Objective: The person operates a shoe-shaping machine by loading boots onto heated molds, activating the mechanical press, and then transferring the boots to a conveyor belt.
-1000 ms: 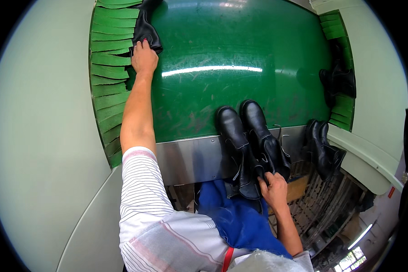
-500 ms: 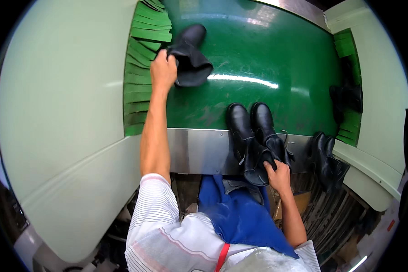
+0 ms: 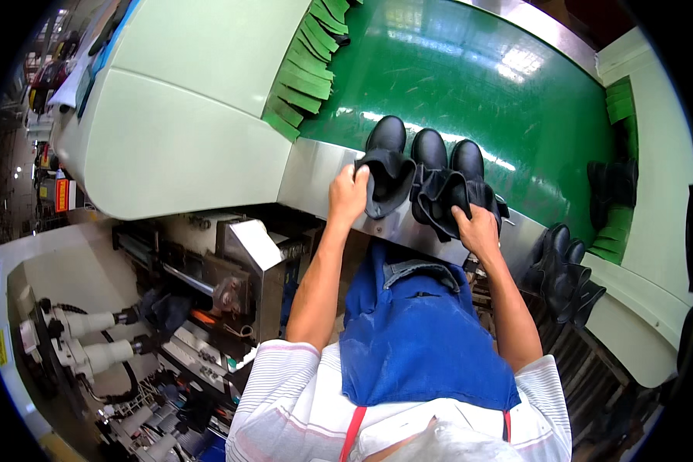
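Observation:
Three black boots sit side by side at the near edge of the green belt, toes pointing away from me. My left hand [image 3: 349,197] is closed on the collar of the left boot [image 3: 387,162], whose dark opening faces me. The middle boot [image 3: 431,165] and the right boot [image 3: 470,165] stand close together. My right hand [image 3: 479,231] grips the collar where these two meet, thumb inside an opening; its fingers are partly hidden, and I cannot tell whether it holds one boot or both.
The green belt [image 3: 470,85] runs between pale machine housings, with a metal ledge [image 3: 316,177] in front. Green strip curtains [image 3: 304,73] hang at its left. More black boots [image 3: 566,277] stand at the right ledge; another dark boot [image 3: 613,185] is by the right curtain. Machinery [image 3: 208,285] stands lower left.
My left hand has brought its boot from the left curtain toward me and rightward, beside the other two. My view has turned left, showing the machinery. My right hand keeps its grip.

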Action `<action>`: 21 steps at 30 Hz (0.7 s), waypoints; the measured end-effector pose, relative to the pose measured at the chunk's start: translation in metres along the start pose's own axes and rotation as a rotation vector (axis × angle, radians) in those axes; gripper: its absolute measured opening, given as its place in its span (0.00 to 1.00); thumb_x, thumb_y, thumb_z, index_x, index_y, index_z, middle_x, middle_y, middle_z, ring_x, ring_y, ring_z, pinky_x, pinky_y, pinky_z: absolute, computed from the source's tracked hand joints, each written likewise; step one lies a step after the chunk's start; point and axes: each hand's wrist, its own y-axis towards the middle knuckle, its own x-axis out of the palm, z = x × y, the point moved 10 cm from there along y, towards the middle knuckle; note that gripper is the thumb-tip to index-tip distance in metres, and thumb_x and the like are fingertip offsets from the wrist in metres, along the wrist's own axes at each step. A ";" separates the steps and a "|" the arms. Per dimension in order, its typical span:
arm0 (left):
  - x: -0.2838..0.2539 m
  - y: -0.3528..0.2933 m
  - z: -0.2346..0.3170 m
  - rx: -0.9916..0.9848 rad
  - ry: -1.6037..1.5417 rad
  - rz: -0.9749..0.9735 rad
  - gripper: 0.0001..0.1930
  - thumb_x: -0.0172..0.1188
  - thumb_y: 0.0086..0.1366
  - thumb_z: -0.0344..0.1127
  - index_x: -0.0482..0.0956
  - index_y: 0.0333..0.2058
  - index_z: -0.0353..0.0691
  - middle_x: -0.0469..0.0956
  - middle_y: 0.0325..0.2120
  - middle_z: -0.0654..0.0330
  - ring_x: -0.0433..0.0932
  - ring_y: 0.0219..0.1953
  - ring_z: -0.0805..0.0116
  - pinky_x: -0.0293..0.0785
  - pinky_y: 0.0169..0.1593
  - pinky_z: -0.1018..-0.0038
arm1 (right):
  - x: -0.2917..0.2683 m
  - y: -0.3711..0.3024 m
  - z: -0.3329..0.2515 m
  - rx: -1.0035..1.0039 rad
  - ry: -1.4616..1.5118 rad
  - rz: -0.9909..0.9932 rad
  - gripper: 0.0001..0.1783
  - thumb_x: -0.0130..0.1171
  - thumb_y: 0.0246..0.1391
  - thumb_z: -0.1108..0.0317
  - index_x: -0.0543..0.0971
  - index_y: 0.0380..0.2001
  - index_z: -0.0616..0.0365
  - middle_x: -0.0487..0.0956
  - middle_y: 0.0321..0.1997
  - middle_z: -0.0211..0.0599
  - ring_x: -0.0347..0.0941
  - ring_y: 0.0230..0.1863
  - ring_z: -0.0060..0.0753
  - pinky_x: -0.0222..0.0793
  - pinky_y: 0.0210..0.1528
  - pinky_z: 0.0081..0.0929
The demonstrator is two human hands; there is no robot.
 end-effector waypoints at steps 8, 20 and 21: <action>-0.020 0.043 0.077 0.311 0.313 0.055 0.15 0.69 0.65 0.43 0.82 0.40 0.36 0.83 0.39 0.49 0.82 0.43 0.47 0.76 0.47 0.53 | -0.002 -0.007 -0.001 -0.040 0.026 0.048 0.21 0.63 0.64 0.51 0.85 0.35 0.63 0.82 0.29 0.59 0.81 0.36 0.65 0.74 0.41 0.51; 0.041 0.114 0.073 0.390 0.359 -0.371 0.16 0.68 0.67 0.51 0.86 0.38 0.44 0.85 0.36 0.49 0.82 0.42 0.42 0.77 0.45 0.49 | 0.006 0.003 -0.001 0.250 -0.178 -0.067 0.28 0.60 0.65 0.44 0.88 0.38 0.62 0.84 0.31 0.60 0.83 0.40 0.65 0.77 0.46 0.52; 0.038 0.110 0.075 0.421 0.267 -0.337 0.16 0.67 0.68 0.49 0.84 0.36 0.41 0.84 0.33 0.47 0.82 0.39 0.39 0.76 0.41 0.48 | 0.002 0.007 -0.010 0.305 -0.234 -0.127 0.32 0.58 0.65 0.41 0.88 0.34 0.64 0.84 0.32 0.63 0.83 0.41 0.66 0.77 0.46 0.53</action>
